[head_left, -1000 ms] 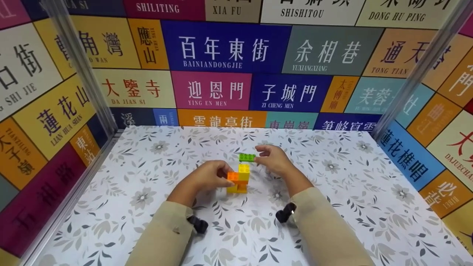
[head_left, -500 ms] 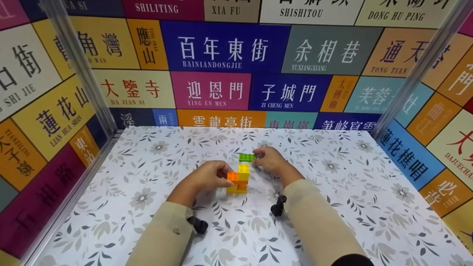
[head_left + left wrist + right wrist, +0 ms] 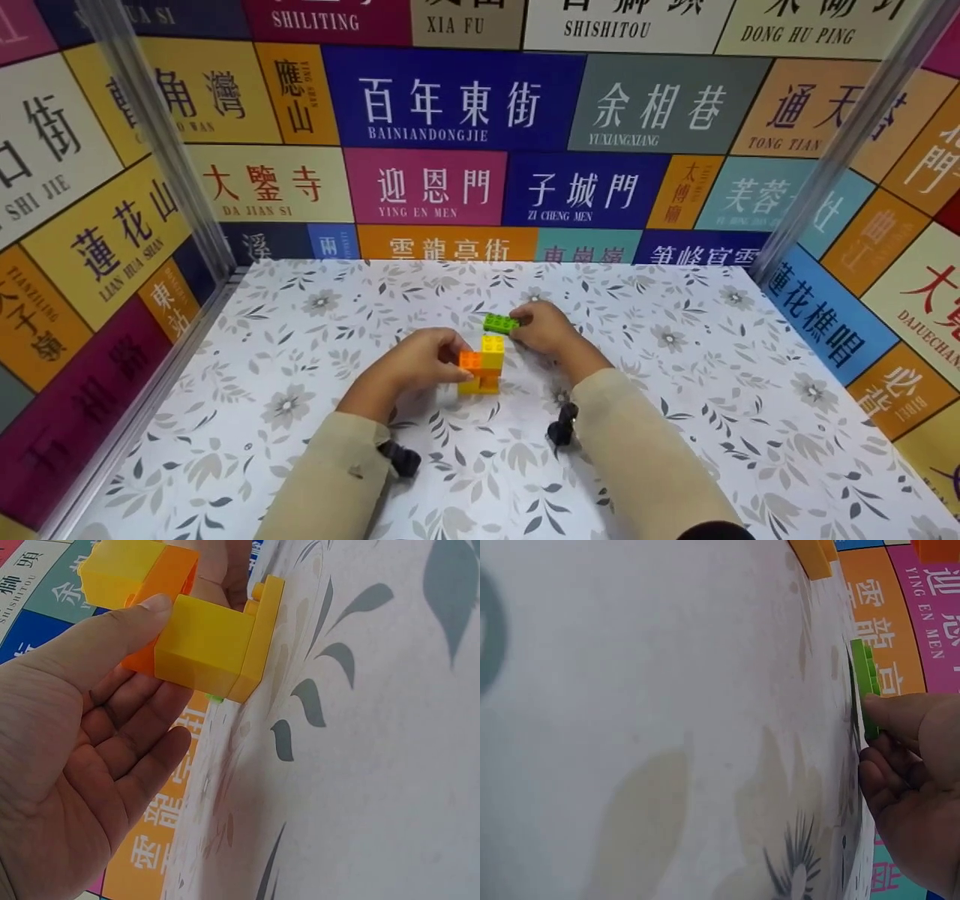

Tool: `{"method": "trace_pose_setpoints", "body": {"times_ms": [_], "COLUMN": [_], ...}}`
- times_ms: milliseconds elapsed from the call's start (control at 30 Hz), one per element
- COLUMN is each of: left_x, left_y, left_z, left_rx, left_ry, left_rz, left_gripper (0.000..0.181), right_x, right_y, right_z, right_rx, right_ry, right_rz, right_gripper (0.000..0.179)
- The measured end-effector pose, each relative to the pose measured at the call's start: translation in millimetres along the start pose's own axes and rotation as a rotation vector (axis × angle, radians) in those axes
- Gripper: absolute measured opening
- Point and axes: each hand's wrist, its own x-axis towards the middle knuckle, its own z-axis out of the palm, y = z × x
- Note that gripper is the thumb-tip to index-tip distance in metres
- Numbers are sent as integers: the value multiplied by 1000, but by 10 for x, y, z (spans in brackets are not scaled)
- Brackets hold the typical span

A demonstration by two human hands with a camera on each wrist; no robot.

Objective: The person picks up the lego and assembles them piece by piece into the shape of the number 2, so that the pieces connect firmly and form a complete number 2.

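My left hand [image 3: 418,366] pinches a small stack of toy building bricks between thumb and fingers, at its orange brick [image 3: 470,361]. A yellow brick [image 3: 492,353] sits on top of the stack. Lower down, the left wrist view shows another yellow brick [image 3: 202,645] on a thin yellow-orange plate brick [image 3: 262,641], close over the tabletop. Just behind the stack lies a flat green studded brick [image 3: 496,323]. My right hand [image 3: 546,330] pinches its right end, thumb on the near side in the right wrist view, where the brick [image 3: 864,679] is at the table surface.
A white tabletop [image 3: 300,465] with grey leaf and flower print lies under both hands. Coloured sign panels [image 3: 457,97] wall it in at the back and sides, with upright metal posts [image 3: 832,142] at the corners. Black wrist devices [image 3: 401,459] hang at both cuffs.
My right hand has come down and left, its thumb and fingers closing on the green brick's right end. The brick has turned slightly. My left hand and the stack stay put.
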Motion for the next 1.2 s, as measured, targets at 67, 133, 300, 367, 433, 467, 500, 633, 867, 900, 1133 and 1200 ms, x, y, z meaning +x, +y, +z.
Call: {"method": "trace_pose_setpoints", "body": {"times_ms": [67,133,300,367,433,467,500,633,867,900,1133,1200], "left_x": [-3,-5,-9,-12,-12,-12,-12,-13,-24,-24,-8,-7], "left_y": [3,4,-9,-17,-23,-25,-28,-37,-45,-44,-6,1], "left_z": [-8,-18,-31,-29,-26,-24,-24,-22,-20,-18,-6,-6], "left_rx": [-6,-13,-13,-7,-3,-1,2,4,6,9,21,25], "left_ry": [1,-3,-12,-11,-7,-5,-4,-1,12,15,-3,-6], "left_rz": [-15,-28,-45,-42,-37,-35,-33,-39,-6,-3,-29,-28], "left_gripper": [28,28,29,29,29,29,29,29,29,28,30,30], "right_x": [-27,-57,-132,-164,-194,-210,-226,-289,-466,-495,-695,-737], "right_y": [13,24,11,-14,-41,-52,-64,-95,-215,-231,-280,-291], "right_z": [-6,-20,-73,-101,-131,-146,-162,-219,-327,-339,-393,-408], "right_rx": [51,88,159,179,191,192,196,224,362,375,397,395], "right_ry": [7,11,9,10,14,14,14,7,14,13,-3,1], "right_rz": [10,12,9,9,3,-2,-5,-20,-63,-72,-92,-107], "right_gripper": [42,43,43,43,43,44,44,45,44,43,43,42]}}
